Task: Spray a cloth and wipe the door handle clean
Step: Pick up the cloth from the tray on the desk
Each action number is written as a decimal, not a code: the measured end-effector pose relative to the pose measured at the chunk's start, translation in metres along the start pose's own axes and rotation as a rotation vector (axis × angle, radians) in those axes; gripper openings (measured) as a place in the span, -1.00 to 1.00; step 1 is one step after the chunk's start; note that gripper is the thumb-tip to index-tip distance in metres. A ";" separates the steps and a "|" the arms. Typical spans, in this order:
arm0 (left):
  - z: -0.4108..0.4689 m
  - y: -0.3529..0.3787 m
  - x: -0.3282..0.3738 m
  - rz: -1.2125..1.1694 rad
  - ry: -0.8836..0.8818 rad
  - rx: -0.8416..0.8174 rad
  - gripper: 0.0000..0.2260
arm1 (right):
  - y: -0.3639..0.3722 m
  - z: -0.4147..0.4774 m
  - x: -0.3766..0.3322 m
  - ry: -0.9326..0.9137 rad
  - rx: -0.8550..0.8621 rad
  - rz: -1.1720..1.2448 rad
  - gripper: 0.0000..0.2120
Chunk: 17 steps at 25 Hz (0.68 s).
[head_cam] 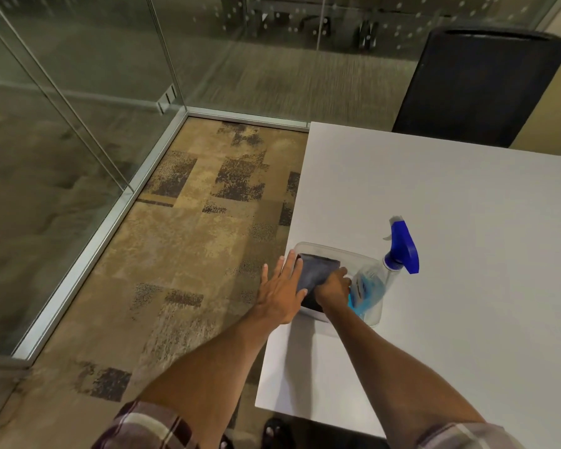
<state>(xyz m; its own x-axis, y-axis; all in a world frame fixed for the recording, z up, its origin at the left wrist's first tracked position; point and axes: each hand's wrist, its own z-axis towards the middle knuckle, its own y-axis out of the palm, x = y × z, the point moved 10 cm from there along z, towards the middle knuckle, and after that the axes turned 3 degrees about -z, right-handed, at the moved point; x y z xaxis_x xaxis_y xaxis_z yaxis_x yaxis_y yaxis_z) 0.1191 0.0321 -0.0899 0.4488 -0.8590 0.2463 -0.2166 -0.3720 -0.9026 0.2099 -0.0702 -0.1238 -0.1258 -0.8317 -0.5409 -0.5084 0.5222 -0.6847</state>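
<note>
A dark grey cloth [316,271] lies in a clear plastic tub [331,249] at the left edge of the white table [450,202]. My right hand [334,285] is closed on the cloth's near right side, inside the tub. My left hand [280,291] is flat with fingers spread against the tub's left side, touching the cloth's left edge. A spray bottle with blue liquid and a blue trigger head [402,246] leans in the tub's right end, just right of my right hand. No door handle is in view.
A black chair [476,85] stands behind the table's far edge. Glass walls with metal frames [162,134] run along the left and back. Patterned carpet [191,241] covers the floor left of the table.
</note>
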 end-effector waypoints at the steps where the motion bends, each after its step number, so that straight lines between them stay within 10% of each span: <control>1: 0.001 -0.001 0.000 -0.014 -0.003 -0.018 -0.37 | -0.001 -0.001 0.001 0.027 -0.023 0.053 -0.49; 6: 0.005 -0.022 0.001 -0.315 -0.044 -0.015 -0.48 | -0.023 -0.021 -0.018 0.063 0.030 0.246 -0.64; 11: -0.008 -0.053 0.015 -1.397 -0.205 0.062 -0.53 | -0.056 -0.073 -0.077 -0.384 0.217 0.313 -0.69; 17: -0.029 -0.089 -0.027 -1.742 -0.345 0.281 -0.66 | -0.065 -0.141 -0.141 -0.810 0.209 0.258 -0.82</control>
<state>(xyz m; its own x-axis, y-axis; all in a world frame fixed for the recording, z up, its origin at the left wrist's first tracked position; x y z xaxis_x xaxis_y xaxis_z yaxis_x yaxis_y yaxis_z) 0.1012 0.0783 -0.0060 0.1261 0.5330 0.8367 0.7759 -0.5785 0.2516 0.1407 -0.0137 0.0660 0.4688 -0.3348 -0.8174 -0.3708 0.7653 -0.5261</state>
